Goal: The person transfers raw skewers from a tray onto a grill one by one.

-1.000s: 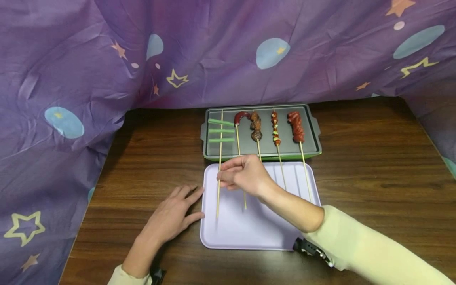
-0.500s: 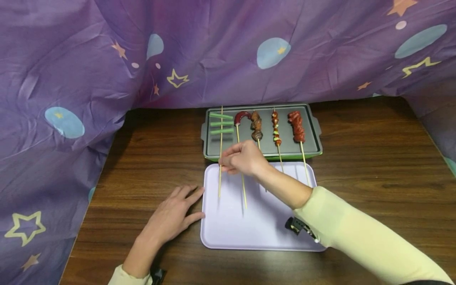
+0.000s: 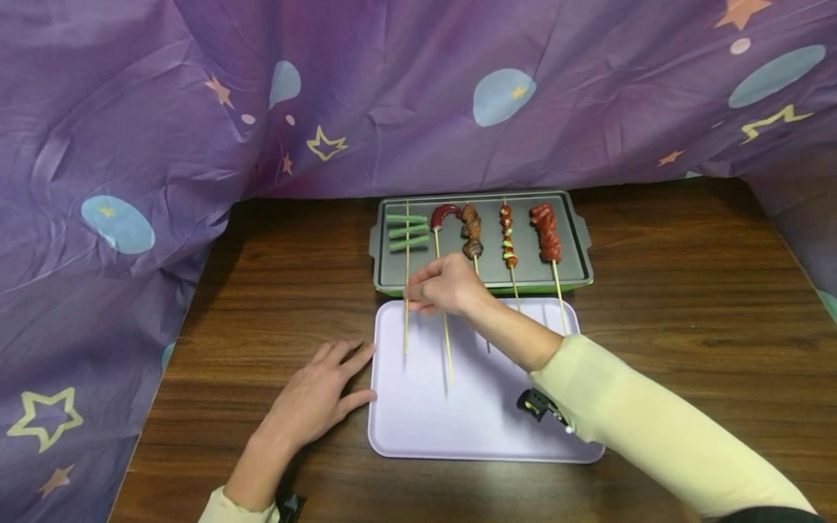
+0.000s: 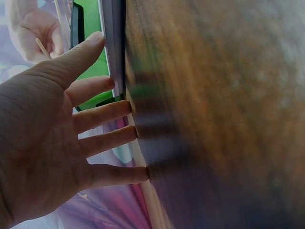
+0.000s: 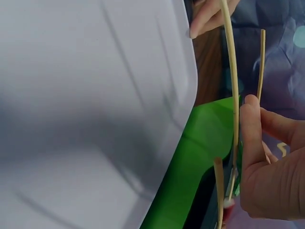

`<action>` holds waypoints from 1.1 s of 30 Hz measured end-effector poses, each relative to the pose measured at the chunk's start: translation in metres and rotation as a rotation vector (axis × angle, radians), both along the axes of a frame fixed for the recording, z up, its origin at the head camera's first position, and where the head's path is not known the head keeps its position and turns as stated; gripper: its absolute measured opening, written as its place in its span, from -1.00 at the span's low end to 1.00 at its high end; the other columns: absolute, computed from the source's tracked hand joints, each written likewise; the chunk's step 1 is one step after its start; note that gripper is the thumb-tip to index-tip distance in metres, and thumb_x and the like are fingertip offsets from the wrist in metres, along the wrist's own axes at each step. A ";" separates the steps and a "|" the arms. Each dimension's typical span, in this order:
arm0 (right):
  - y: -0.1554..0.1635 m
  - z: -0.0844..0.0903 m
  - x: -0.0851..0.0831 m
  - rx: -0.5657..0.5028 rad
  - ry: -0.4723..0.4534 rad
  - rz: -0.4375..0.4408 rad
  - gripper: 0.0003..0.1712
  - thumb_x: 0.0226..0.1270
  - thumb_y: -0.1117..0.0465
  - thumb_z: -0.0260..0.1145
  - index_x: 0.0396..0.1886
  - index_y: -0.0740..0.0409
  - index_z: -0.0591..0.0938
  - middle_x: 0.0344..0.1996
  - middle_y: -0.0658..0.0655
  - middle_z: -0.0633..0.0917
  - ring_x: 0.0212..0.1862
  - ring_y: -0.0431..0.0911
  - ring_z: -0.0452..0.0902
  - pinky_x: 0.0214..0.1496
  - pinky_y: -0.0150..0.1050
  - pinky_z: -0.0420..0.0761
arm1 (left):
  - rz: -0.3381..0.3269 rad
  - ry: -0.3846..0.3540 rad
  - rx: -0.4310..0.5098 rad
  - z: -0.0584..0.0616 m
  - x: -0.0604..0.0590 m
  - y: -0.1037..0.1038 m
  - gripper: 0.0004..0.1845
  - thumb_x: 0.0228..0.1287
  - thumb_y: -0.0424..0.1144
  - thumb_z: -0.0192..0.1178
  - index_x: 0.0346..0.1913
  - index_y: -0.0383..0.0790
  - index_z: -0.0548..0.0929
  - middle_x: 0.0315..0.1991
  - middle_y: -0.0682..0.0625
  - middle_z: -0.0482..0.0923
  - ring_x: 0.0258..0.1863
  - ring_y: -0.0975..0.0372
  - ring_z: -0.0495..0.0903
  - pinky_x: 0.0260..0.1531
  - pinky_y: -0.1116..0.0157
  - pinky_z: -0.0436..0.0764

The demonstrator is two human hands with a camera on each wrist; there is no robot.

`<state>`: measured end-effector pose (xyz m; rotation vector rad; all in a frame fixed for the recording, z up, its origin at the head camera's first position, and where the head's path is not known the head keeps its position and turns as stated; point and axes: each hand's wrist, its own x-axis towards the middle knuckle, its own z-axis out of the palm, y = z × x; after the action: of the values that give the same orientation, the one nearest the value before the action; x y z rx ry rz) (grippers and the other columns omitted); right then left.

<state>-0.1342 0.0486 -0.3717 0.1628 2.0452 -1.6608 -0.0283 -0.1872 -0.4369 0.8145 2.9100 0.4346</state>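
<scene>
My right hand (image 3: 447, 285) pinches the wooden stick of a skewer with green bean pieces (image 3: 407, 232) threaded across it; in the right wrist view thumb and fingers (image 5: 251, 129) close on that stick. The green pieces lie at the left end of the grey grill pan (image 3: 451, 277). Beside them on the pan are a dark red curved skewer (image 3: 447, 211), a brown meat skewer (image 3: 471, 231), a thin skewer of small mixed pieces (image 3: 507, 236) and a red meat skewer (image 3: 546, 232). My left hand (image 3: 317, 396) lies with spread fingers, its fingertips touching the lilac tray's (image 3: 484, 444) left edge.
The skewers' sticks stick out over the tray, which stands just in front of the pan. The pan has a green base (image 4: 93, 64) and side handles. Brown wooden table (image 3: 686, 305) surrounds both, and a purple patterned cloth (image 3: 405, 94) hangs behind and at the sides.
My right hand has moved away from me toward the pan with the green bean skewer, then slightly back, and the green pieces have come down onto the pan. My left hand has stayed still.
</scene>
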 end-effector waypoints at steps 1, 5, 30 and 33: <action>0.000 0.000 0.000 0.000 -0.002 -0.001 -0.76 0.22 0.44 0.38 -0.13 0.47 0.67 -0.29 0.30 0.75 -0.45 -0.10 0.71 -0.25 -0.19 0.73 | -0.001 0.002 0.000 0.000 0.000 0.000 -0.25 0.23 0.17 0.28 0.42 -0.05 0.41 0.31 -0.13 0.39 0.28 0.01 0.37 0.14 -0.01 0.53; -0.001 -0.002 -0.002 0.002 -0.011 -0.008 -0.75 0.22 0.44 0.37 -0.11 0.47 0.66 -0.31 0.30 0.75 -0.48 -0.11 0.70 -0.25 -0.18 0.73 | -0.002 0.003 -0.003 0.000 0.000 0.000 -0.25 0.23 0.17 0.28 0.42 -0.05 0.41 0.31 -0.13 0.39 0.27 0.01 0.37 0.14 -0.02 0.52; -0.005 -0.005 -0.006 0.097 0.017 0.003 -0.72 0.21 0.38 0.42 -0.08 0.37 0.66 -0.40 0.27 0.75 -0.28 0.14 0.73 -0.22 -0.10 0.73 | -0.002 0.012 -0.011 0.000 0.000 0.000 -0.26 0.24 0.17 0.28 0.42 -0.05 0.40 0.31 -0.12 0.40 0.26 0.02 0.38 0.13 -0.01 0.53; -0.006 -0.004 -0.006 0.108 0.019 0.010 -0.72 0.22 0.36 0.42 -0.08 0.37 0.66 -0.41 0.26 0.75 -0.25 0.16 0.73 -0.20 -0.08 0.72 | -0.001 0.010 -0.015 0.000 0.000 0.000 -0.25 0.24 0.17 0.28 0.43 -0.04 0.40 0.31 -0.12 0.40 0.26 0.02 0.38 0.13 -0.01 0.53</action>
<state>-0.1400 0.0429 -0.3753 0.1738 2.1480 -1.5526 -0.0279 -0.1875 -0.4370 0.8184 2.9184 0.4098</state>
